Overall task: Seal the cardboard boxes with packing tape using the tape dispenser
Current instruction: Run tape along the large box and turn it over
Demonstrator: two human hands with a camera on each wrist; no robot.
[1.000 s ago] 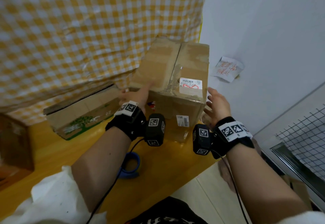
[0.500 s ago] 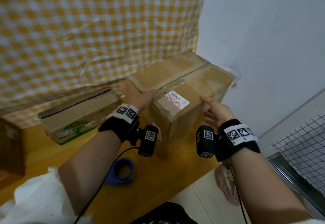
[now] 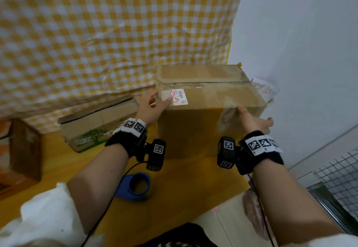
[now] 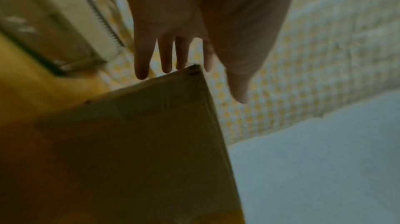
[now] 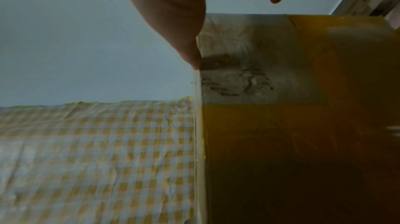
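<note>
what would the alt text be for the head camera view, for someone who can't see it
A person's left hand and right hand steady a large cardboard box standing on a wooden table, one at each near top corner. A blue tape dispenser lies untouched nearer the person, a smaller box sits left, with a yellow checked cloth behind.

label [image 3: 174, 97] print unreadable, tape dispenser [image 3: 135, 186] perhaps half-hidden behind forearm

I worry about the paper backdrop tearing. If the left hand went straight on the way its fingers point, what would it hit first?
Probably the checked yellow backdrop: the left hand points past the box corner toward it, though depth is unclear.
</note>
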